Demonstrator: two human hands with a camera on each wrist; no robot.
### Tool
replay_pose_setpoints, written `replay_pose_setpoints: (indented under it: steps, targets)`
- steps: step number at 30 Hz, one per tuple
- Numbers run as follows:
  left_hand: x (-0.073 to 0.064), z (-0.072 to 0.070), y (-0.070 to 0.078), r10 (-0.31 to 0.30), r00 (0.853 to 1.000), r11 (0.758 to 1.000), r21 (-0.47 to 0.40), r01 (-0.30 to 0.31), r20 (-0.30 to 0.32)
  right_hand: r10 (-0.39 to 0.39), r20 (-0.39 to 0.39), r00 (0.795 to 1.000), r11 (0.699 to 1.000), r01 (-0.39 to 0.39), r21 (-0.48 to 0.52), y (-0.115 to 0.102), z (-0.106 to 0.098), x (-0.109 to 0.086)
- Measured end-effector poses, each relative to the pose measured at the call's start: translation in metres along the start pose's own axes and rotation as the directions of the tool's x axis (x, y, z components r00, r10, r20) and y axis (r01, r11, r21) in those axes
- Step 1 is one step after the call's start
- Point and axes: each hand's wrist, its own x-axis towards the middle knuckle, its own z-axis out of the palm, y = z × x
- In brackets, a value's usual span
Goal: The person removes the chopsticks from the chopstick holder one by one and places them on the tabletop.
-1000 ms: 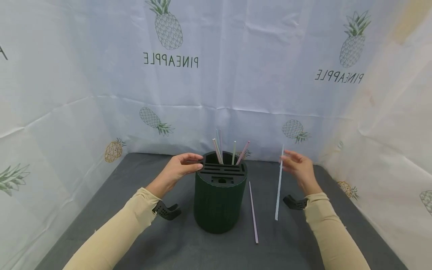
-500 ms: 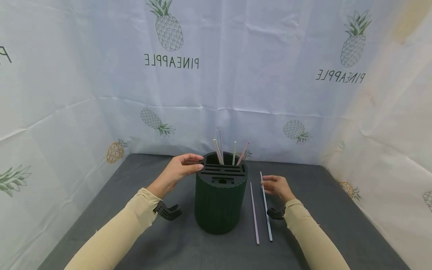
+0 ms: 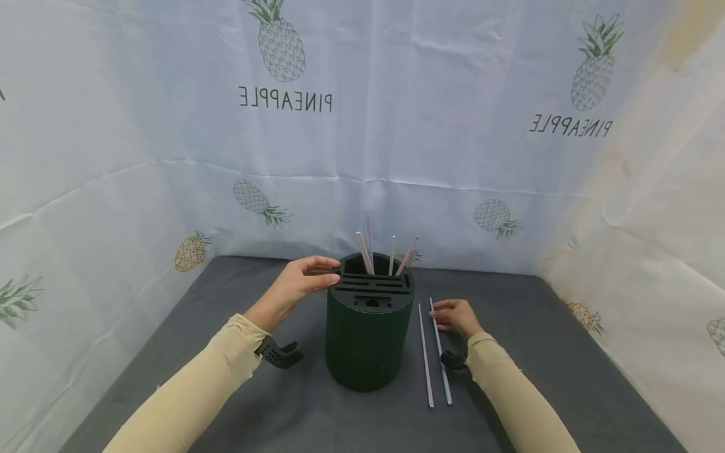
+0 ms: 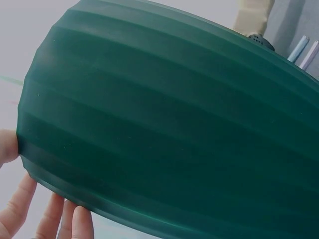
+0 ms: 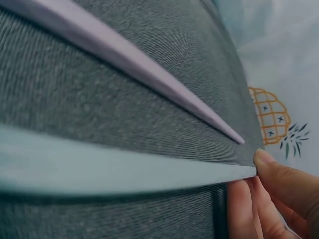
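A dark green utensil holder with a slotted black top stands upright on the dark table. My left hand holds the left of its rim, thumb and fingertips against the edge, as the left wrist view also shows. Right of the holder, my right hand pinches the far end of a light blue chopstick between thumb and fingers. It lies on or just above the cloth. Beside it, nearer the holder, lies a lilac chopstick, which no hand touches.
Several pastel chopsticks, among them a green one and a pink one, lean in the holder's open rear compartment. A white pineapple-print curtain surrounds the table at the back and sides.
My right hand has brought the light blue chopstick down and leftward, from raised at the right to beside the lilac one. The left hand has stayed on the rim.
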Motion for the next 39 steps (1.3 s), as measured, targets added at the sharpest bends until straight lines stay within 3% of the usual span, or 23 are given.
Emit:
replay_pose_setpoints:
  steps: [13,24,39]
  targets:
    - [0.001,0.001,0.001,0.005,1.000,1.000,-0.004,-0.005,0.003,0.027,-0.030,0.999,0.998,-0.029,-0.064,-0.002,0.007,-0.001]
    - [-0.001,0.001,0.001,0.010,1.000,1.000,0.001,-0.010,0.011,0.003,-0.037,0.999,0.993,-0.007,-0.116,-0.004,0.010,-0.007]
    - [0.000,0.000,0.000,0.014,1.000,1.000,0.000,-0.014,-0.001,0.036,0.014,0.999,0.997,-0.035,-0.076,-0.009,0.001,-0.002]
